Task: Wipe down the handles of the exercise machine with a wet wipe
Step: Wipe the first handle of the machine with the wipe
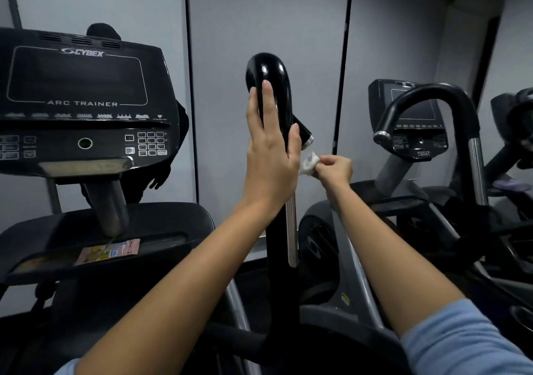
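Head view, looking forward and down across two bare forearms. At centre, tall glossy black handle (272, 77), hooked over at the top, its short end with a metal cap pointing to 4 o'clock. Left hand (269, 147) laid flat against the handle's upright, fingers straight and close together, pointing to 12 o'clock, thumb on the right side; steadying, not gripping. At 3 o'clock from that hand, just beside it, right hand (334, 170) with fingers curled, pinching a small crumpled white wet wipe (309, 163). Wipe just below the capped end, contact impossible to judge.

Likely risks: crumpled wipe covering little surface, so streaks or missed patches on the curve; flat, unclosed left hand letting the handle swing away under pressure; bare palm re-soiling wiped areas.

Writing: at 9 o'clock, console (83, 101) marked "CYBEX" and "ARC TRAINER". At 3 o'clock, second machine (412, 121) labelled "750AT". At 8 o'clock, pink and yellow packet (108, 252) on the tray, print unreadable.
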Motion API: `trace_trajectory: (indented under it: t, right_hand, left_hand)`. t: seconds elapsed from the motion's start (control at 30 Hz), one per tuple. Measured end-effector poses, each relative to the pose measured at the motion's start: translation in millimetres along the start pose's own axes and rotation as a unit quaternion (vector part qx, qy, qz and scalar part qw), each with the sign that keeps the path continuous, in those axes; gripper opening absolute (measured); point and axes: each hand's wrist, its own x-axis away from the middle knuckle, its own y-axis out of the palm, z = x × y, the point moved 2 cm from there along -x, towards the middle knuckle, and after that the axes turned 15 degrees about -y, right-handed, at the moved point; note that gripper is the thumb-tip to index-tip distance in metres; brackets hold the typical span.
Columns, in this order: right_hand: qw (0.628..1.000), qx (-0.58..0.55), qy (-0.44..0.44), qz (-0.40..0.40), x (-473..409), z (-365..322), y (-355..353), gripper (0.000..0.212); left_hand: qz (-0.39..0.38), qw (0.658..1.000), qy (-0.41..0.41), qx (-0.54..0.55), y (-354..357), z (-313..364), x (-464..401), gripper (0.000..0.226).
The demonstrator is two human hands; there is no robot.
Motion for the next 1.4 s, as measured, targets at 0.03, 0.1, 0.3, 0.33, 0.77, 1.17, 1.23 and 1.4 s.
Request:
trace_trajectory:
  t: [0.03,0.1,0.3,0.33,0.77,1.17,1.23,1.4]
  right_hand:
    - [0.999,-0.025,0.015,0.014,-2,0,-1,0.011]
    - [0.995,-0.090,0.044,0.020,-10,-9,3,0.012]
    - [0.974,-0.209,0.073,-0.043,4,-23,14,0.026]
    - [0.977,-0.189,0.074,-0.071,6,-18,13,0.024]
    - [0.893,0.237,-0.372,-0.089,7,-66,19,0.021]
    - [0.866,0.309,-0.377,-0.113,-11,-95,19,0.032]
    - [0.859,0.319,-0.382,-0.116,-9,-79,20,0.028]
    - [0.869,0.352,-0.326,-0.119,3,-67,-19,0.034]
  left_hand:
    - [0.000,1.000,0.003,0.000,0,0,0,0.064]
    - [0.002,1.000,0.006,0.001,-1,0,0,0.064]
    - [0.004,1.000,0.000,-0.001,-1,1,0,0.064]
    - [0.004,1.000,0.000,-0.002,-1,1,0,0.064]
    - [0.003,1.000,-0.001,-0.005,-2,2,1,0.064]
    - [-0.001,1.000,0.000,0.003,0,0,1,0.065]
    - [-0.002,1.000,-0.002,0.006,0,0,0,0.065]
    - [-0.011,1.000,-0.011,-0.012,0,2,0,0.068]
